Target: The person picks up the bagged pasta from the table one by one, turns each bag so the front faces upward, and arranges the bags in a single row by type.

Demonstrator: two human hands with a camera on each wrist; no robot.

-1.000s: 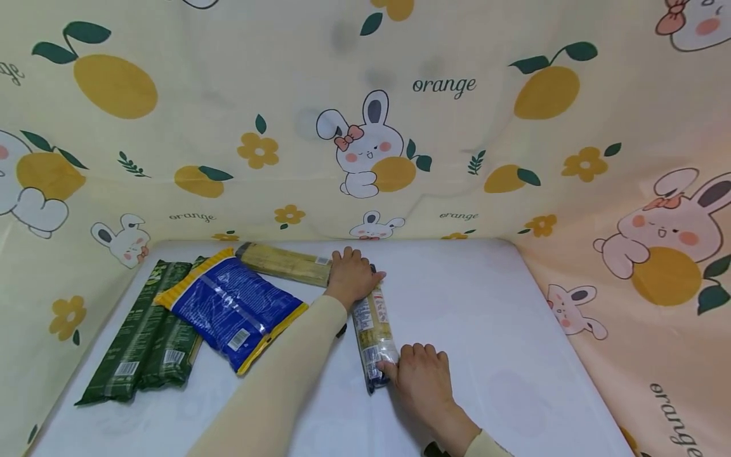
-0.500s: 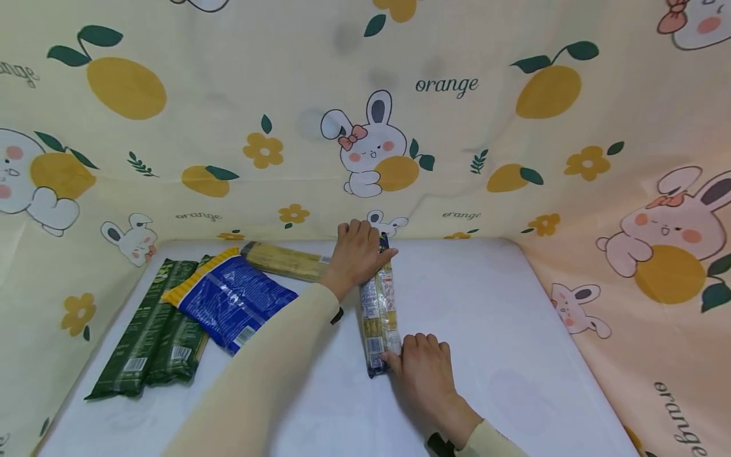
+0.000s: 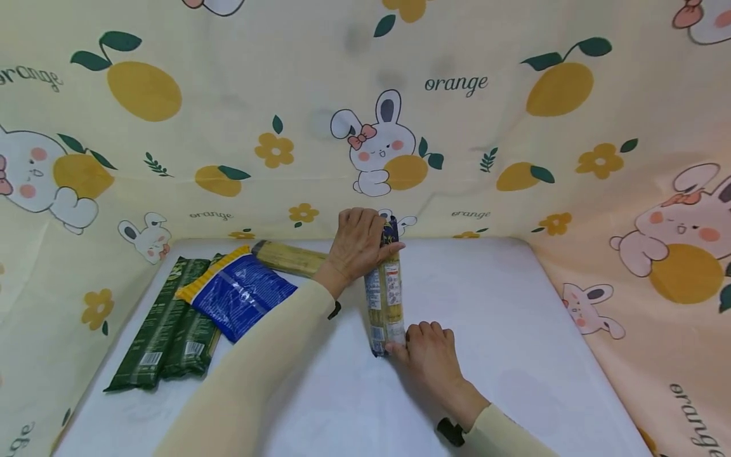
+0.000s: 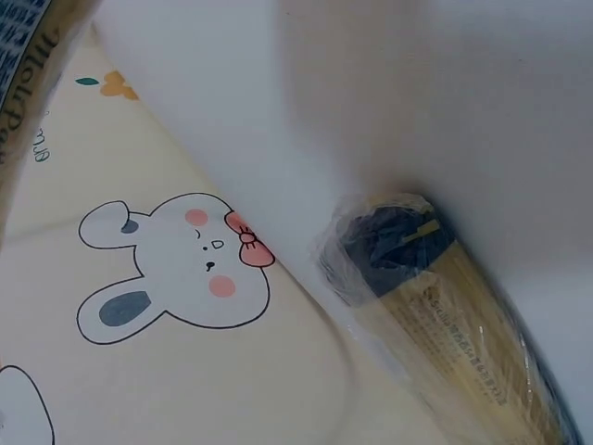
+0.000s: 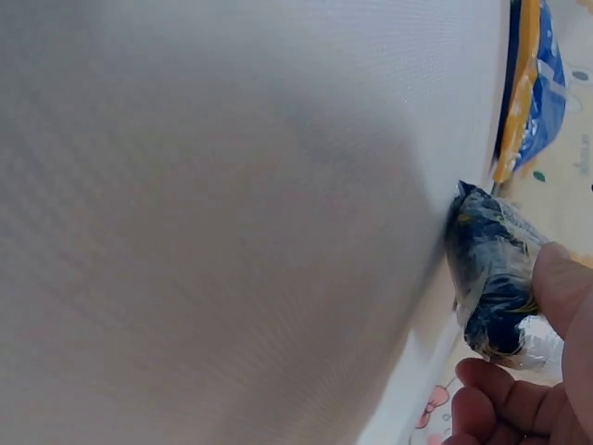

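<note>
A long clear pack of spaghetti [image 3: 385,298] with a dark blue end slants up from the white table, its far end raised against the backdrop. My left hand [image 3: 356,244] grips it near that far end, thumb across the front. At the near end my right hand [image 3: 434,362] holds the pack between thumb and fingers. The right wrist view shows the crumpled blue end [image 5: 500,278] between the thumb [image 5: 565,292] and curled fingers. In the left wrist view a printed corner of the held pack [image 4: 28,74] shows at top left; the left hand is outside that view.
A second spaghetti pack [image 3: 291,257] lies at the back, left of my left hand. A blue bag with yellow ends [image 3: 245,295] overlaps one of two long green packs [image 3: 165,330] on the left. Printed cloth [image 3: 457,139] rises behind the white table [image 3: 502,381].
The held spaghetti pack has tipped up, its far end rising with my left hand, and moved slightly away from me. My right hand has followed at the near end. The view has turned slightly left.
</note>
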